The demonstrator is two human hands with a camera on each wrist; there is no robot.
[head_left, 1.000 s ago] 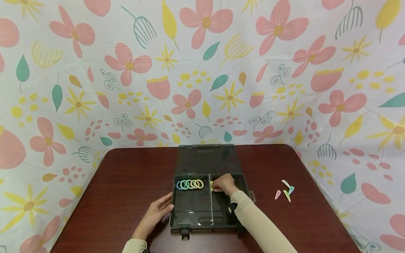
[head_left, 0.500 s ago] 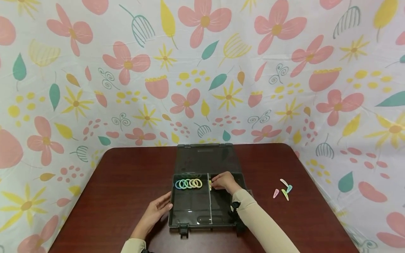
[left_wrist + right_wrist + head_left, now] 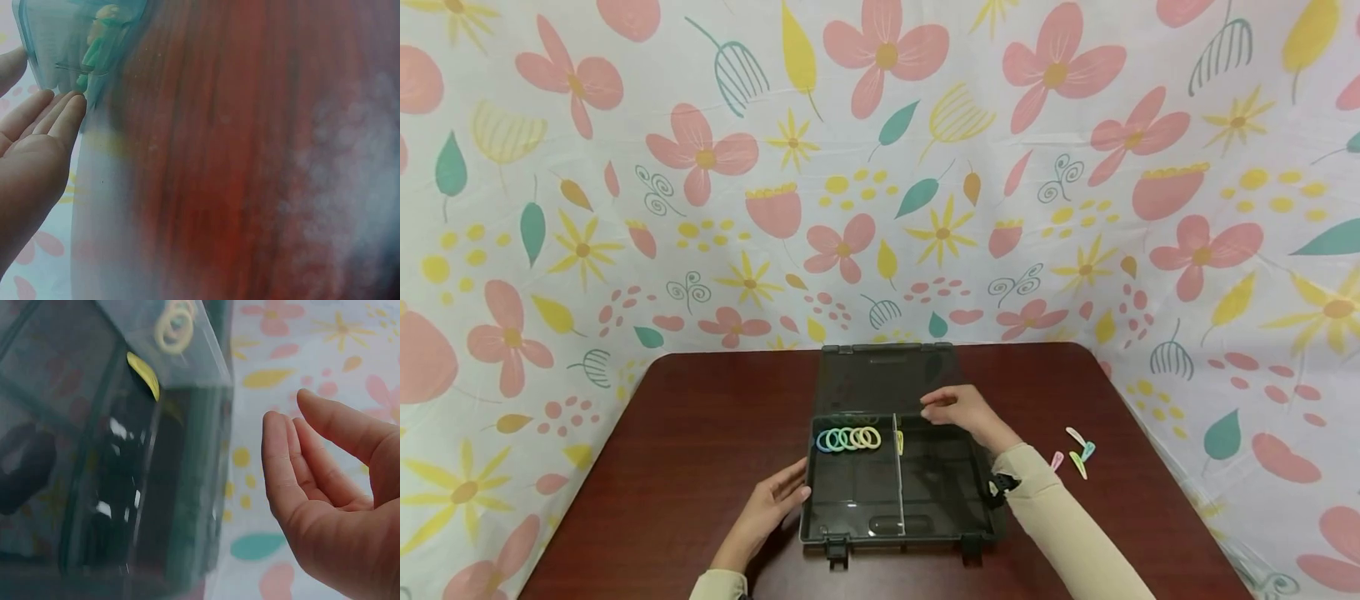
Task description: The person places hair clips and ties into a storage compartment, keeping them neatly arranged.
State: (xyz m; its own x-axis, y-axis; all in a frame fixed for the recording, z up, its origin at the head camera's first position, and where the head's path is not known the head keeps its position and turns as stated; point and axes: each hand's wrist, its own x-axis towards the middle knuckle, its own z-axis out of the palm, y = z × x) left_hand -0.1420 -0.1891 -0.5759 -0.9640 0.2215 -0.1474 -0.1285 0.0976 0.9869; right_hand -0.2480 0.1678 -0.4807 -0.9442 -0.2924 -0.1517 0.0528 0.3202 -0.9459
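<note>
A dark see-through plastic case (image 3: pixel 857 492) lies with its lid (image 3: pixel 887 379) laid back on the table. A clear divider (image 3: pixel 900 492) splits the case in two. Overlapping pastel hair ties (image 3: pixel 848 439) sit in the left compartment at the back. Beside the divider, in the right compartment, is a yellow hair clip (image 3: pixel 144 376), also visible in the head view. My left hand (image 3: pixel 767 504) rests its straight fingers against the case's left wall. Above the back right part of the case hovers my right hand (image 3: pixel 966 412), holding nothing, fingers relaxed.
Several hair clips (image 3: pixel 1081 454), white, blue, green and pink, lie on the brown table (image 3: pixel 700 433) to the right of the case. The pink one is partly behind my right sleeve (image 3: pixel 1060 508). A flowered cloth (image 3: pixel 880 208) hangs behind the table.
My right hand has let go of the yellow hair clip at the divider and risen back and to the right. The left hand has stayed at the case's side.
</note>
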